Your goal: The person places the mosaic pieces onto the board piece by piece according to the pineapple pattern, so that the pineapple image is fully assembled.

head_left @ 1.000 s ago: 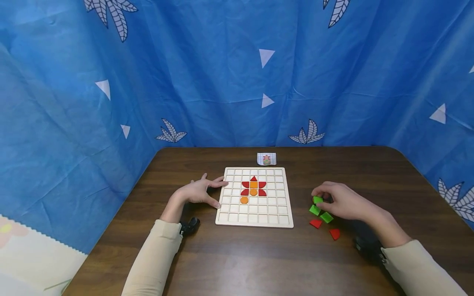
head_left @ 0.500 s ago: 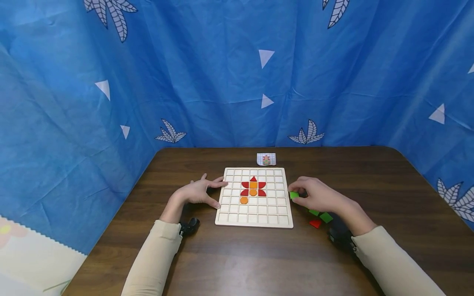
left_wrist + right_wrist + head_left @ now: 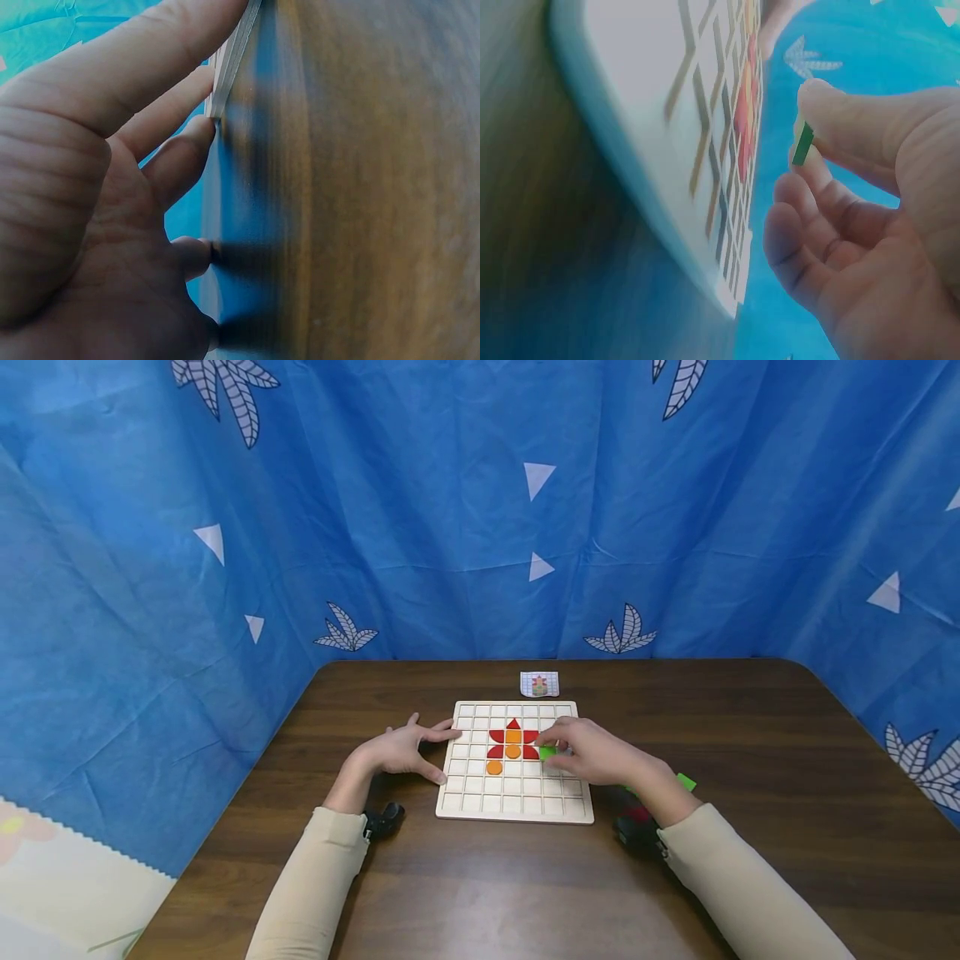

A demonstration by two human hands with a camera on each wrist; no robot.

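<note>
A pale wooden grid board [image 3: 480, 806] lies on the table with red and orange tiles [image 3: 513, 737] set in a flower-like figure near its middle. One orange round tile [image 3: 494, 767] sits in a cell lower left of that figure. Between thumb and fingertips my right hand [image 3: 600, 756] pinches a green square tile [image 3: 547, 752] over the board's right half; the right wrist view shows the tile [image 3: 803, 145] edge-on, raised off the grid. My left hand [image 3: 405, 750] rests at the board's left edge, fingers spread and fairly straight, thumb and fingertips touching the rim.
Behind the board lies a small printed card [image 3: 540, 684] with a coloured grid picture. Right of the board, a green tile [image 3: 686, 782] shows past the right forearm, which hides most of the other loose pieces. A blue curtain [image 3: 465, 527] hangs behind the table.
My right hand has picked up a green tile from the loose pieces and carried it left, over the board. The left hand and the board have stayed in place.
</note>
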